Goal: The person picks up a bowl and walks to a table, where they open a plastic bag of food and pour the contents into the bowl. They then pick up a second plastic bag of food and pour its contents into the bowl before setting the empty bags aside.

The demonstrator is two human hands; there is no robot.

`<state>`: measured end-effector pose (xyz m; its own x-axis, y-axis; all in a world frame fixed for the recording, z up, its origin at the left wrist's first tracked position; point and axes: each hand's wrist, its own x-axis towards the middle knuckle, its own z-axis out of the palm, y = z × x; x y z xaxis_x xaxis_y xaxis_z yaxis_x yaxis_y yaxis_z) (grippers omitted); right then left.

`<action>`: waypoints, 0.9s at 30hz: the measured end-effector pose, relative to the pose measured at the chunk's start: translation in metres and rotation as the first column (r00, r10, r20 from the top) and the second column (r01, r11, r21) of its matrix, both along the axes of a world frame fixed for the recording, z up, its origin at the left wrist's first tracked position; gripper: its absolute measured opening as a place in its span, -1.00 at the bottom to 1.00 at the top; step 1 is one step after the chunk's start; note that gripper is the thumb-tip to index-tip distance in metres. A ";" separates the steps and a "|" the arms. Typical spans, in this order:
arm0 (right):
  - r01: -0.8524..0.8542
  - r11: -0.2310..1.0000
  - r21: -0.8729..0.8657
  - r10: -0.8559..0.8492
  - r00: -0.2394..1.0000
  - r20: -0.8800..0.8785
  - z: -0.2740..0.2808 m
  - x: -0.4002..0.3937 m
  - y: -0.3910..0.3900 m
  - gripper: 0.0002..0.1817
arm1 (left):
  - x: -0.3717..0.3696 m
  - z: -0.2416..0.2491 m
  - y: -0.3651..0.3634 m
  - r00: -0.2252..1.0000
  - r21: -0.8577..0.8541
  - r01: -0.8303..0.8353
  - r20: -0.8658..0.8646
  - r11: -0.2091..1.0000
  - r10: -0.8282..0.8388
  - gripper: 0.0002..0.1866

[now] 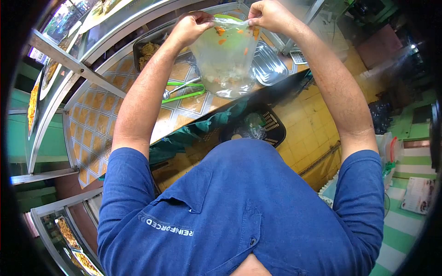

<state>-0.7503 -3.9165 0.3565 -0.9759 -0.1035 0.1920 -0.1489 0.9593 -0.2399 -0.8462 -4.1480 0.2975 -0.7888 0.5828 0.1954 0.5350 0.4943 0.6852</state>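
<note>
A clear plastic bag [225,60] with cloudy liquid and bits of orange and pale food stands upright on the tiled counter [184,108]. Its left top corner is pinched by my left hand [195,27], and its right top corner by my right hand [267,16]. The bag's rim is stretched flat between them. Green-handled tongs [186,94] and a metal ladle [177,87] lie left of the bag. A clear plastic tray [269,64] is just right of it, and something bright green shows behind the bag.
A dark tray of food [146,54] sits at the counter's back left. A calculator [298,57] lies to the right. Below the counter edge is a black basket [275,131] with plastic bags. A metal-framed glass case [69,64] borders the left side.
</note>
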 end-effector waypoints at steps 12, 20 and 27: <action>-0.053 0.999 -0.007 0.052 0.995 -0.084 0.001 -0.009 0.003 -0.87 | -0.003 -0.008 -0.004 1.000 0.169 -0.005 0.027 0.986 0.000 -0.69; -0.012 1.000 -0.001 0.012 0.999 -0.033 0.023 0.002 -0.006 -0.83 | 0.007 0.009 -0.011 0.987 0.154 -0.040 0.163 0.987 0.015 -0.70; -0.069 0.997 0.032 0.071 0.993 -0.098 0.013 -0.010 0.002 -0.84 | -0.019 -0.010 -0.008 0.992 0.238 0.114 0.023 0.964 -0.123 -0.66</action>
